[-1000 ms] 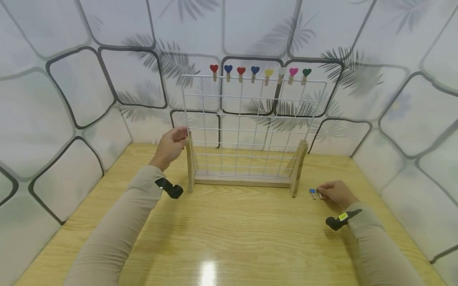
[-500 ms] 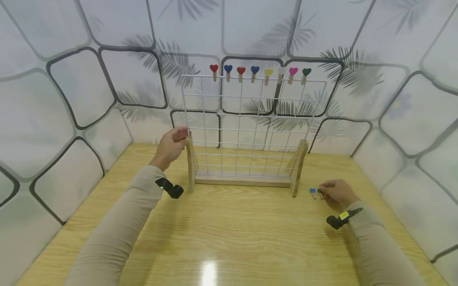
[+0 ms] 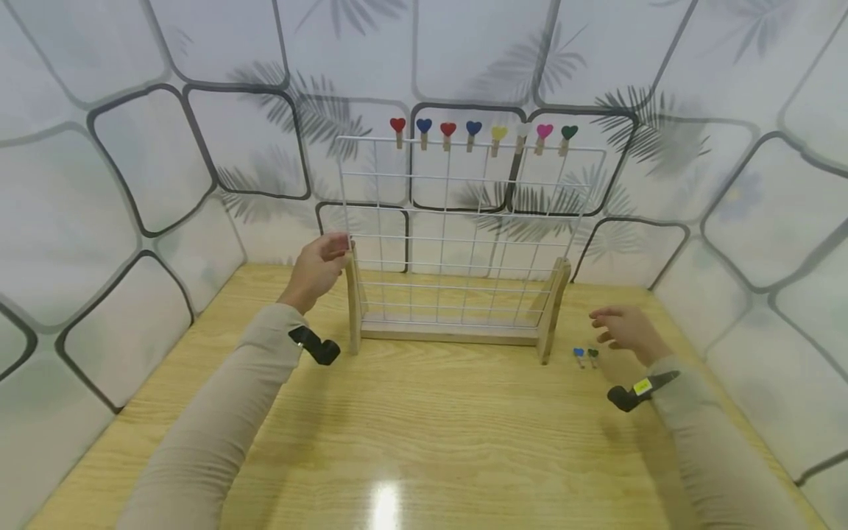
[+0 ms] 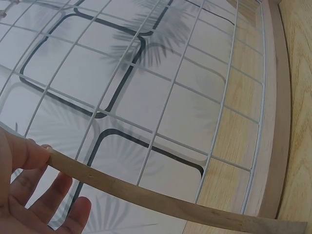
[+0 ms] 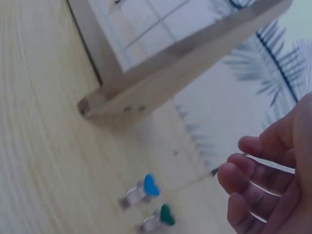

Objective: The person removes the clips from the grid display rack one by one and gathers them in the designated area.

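A white wire grid rack with wooden feet stands upright on the table. At its left side my left hand holds the top end of the wooden upright, thumb and fingers around it. My right hand hovers above the tabletop, fingers loosely bent and holding nothing. Just below it lie two small clothespins, one with a blue heart and one with a dark green heart. Both appear side by side in the right wrist view, the blue-heart clothespin nearer the rack's foot.
Several heart clothespins stand along the rack's top wire, from a red one at left to a dark green one at right. The wood-grain table meets patterned walls at the back and sides.
My right hand has let go of the dark green heart clothespin, leaving it beside the blue one, and has lifted up and away. The left hand stays at the rack.
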A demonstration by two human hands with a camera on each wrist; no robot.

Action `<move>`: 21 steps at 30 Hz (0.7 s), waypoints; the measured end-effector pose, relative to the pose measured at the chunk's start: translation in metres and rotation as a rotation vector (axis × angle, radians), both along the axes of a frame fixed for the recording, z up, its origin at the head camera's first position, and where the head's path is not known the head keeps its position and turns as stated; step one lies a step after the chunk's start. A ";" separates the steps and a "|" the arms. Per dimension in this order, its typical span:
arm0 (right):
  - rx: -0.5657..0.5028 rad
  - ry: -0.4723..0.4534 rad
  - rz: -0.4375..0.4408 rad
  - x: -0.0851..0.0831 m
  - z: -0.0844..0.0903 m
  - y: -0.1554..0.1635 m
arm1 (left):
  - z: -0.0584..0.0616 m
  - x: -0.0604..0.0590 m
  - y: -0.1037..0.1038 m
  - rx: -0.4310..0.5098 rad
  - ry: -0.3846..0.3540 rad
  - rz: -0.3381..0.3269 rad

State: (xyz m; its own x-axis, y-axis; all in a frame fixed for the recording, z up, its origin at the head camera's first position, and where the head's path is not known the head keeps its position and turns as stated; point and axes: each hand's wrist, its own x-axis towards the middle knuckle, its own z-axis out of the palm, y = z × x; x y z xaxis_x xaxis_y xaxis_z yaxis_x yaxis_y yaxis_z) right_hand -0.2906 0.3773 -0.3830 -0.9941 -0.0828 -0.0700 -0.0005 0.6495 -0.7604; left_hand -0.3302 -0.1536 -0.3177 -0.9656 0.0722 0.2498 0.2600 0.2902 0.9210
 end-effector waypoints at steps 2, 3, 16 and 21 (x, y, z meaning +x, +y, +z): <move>-0.038 0.000 0.007 -0.002 0.012 -0.007 | 0.000 0.000 0.000 0.004 -0.003 0.003; -0.056 -0.003 0.014 -0.002 0.018 -0.010 | 0.000 -0.001 0.001 0.007 -0.005 0.004; -0.188 0.088 0.208 0.002 0.089 -0.091 | -0.007 0.003 -0.002 -0.002 -0.015 -0.001; -0.243 0.150 0.285 0.007 0.125 -0.122 | -0.004 0.000 0.001 -0.003 0.009 0.015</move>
